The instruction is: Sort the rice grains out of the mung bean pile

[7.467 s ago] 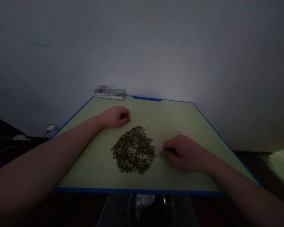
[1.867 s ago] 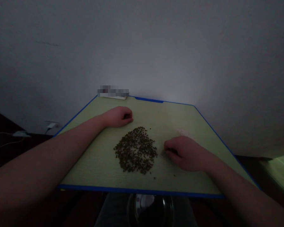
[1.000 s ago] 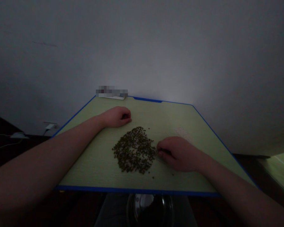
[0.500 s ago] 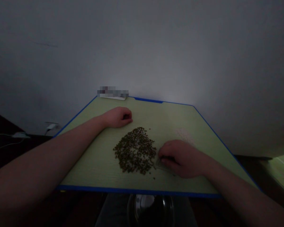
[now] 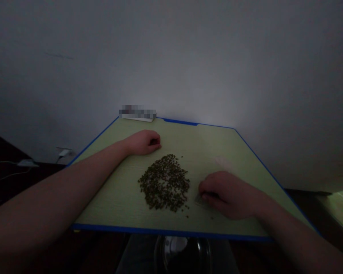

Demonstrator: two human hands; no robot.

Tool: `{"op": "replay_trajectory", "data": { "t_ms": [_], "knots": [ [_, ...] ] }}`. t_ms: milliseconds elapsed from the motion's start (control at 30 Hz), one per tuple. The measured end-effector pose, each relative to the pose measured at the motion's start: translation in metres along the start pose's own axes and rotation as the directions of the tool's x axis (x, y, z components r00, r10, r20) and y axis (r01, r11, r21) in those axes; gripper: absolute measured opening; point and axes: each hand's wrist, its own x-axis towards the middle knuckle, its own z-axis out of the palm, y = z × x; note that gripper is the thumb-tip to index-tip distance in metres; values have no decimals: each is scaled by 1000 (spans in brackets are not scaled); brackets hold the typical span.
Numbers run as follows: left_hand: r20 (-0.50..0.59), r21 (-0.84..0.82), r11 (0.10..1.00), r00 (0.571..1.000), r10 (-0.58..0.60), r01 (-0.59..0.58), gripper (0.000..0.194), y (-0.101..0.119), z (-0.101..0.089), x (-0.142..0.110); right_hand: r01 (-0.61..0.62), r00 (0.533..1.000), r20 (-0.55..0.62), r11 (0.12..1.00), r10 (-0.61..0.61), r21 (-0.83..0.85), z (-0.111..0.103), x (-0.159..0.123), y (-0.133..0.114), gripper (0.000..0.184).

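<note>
My left hand (image 5: 145, 142) rests on the table beyond the pile, its fingers curled in and nothing visible in them. A spread-out pile of small brown-green seeds or grains (image 5: 162, 186) lies in the middle. To the right of it, my right hand (image 5: 228, 195) is closed, thumb towards the fingers, with its side low over the tabletop. Just under its fingertips shows a faint, thin, see-through or greyish thing (image 5: 200, 201); its kind is unclear. Behind the right hand lies a pale, whitish patch of small bits (image 5: 223, 163), partly hidden by the hand.
The light wooden table (image 5: 108, 205) has a blue edge. A blurred-out object with a white base (image 5: 138, 118) stands at its far left corner, by the wall. Below the near edge is a shiny metal bowl (image 5: 167, 253) at my lap. Cables and a plug (image 5: 64, 153) are at left.
My right hand has moved to the right and slightly towards me, away from the pile, and the faint thing under its fingers has shifted with it. The left hand stays put.
</note>
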Motion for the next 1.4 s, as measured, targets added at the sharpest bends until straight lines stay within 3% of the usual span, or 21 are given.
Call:
{"op": "replay_trajectory", "data": {
  "t_ms": [200,500,833,1100,1400],
  "knots": [
    [-10,16,1000,1000,-4,4,26,1,0,0,-134,986,101,991,132,11,-5,-8,-2,19],
    [-11,13,1000,1000,-3,3,24,0,0,1,-200,977,70,980,199,-4,2,3,-19,25],
    [-9,12,1000,1000,-28,28,26,4,-3,0,-41,999,21,997,40,63,6,14,-23,17],
    [-16,18,1000,1000,-18,19,26,2,-2,0,91,991,93,991,-100,93,2,12,-27,15],
    [-21,5,1000,1000,-6,6,25,2,-1,0,61,997,-59,989,-53,131,9,15,-27,13]
  ]
}}
